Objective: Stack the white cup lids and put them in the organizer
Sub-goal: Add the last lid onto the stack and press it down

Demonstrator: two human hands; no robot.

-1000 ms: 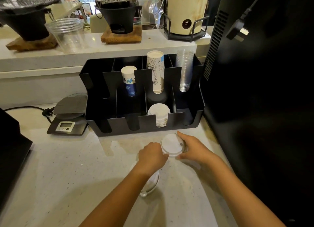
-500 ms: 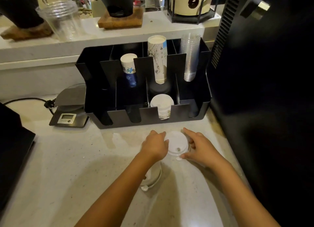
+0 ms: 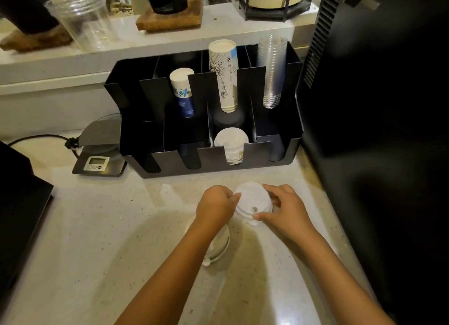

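A stack of white cup lids [image 3: 251, 199] rests on the counter just in front of the black organizer [image 3: 211, 165]. My left hand [image 3: 217, 205] pinches its left rim and my right hand [image 3: 286, 209] holds its right side and front edge. Another white lid [image 3: 220, 248] lies on the counter under my left forearm, partly hidden. A row of white lids [image 3: 232, 143] stands on edge in the organizer's front compartment, second from the right.
The organizer's back slots hold two paper cup stacks [image 3: 224, 74] and clear plastic cups [image 3: 272, 72]. A small scale [image 3: 102, 152] with a cord sits to its left. A big black machine [image 3: 376, 106] walls the right; a black box [image 3: 19, 203] stands at left.
The view has tilted down and the organizer sits higher in frame. Both hands stay on the lid stack, which has been lowered to the counter and shifted slightly.
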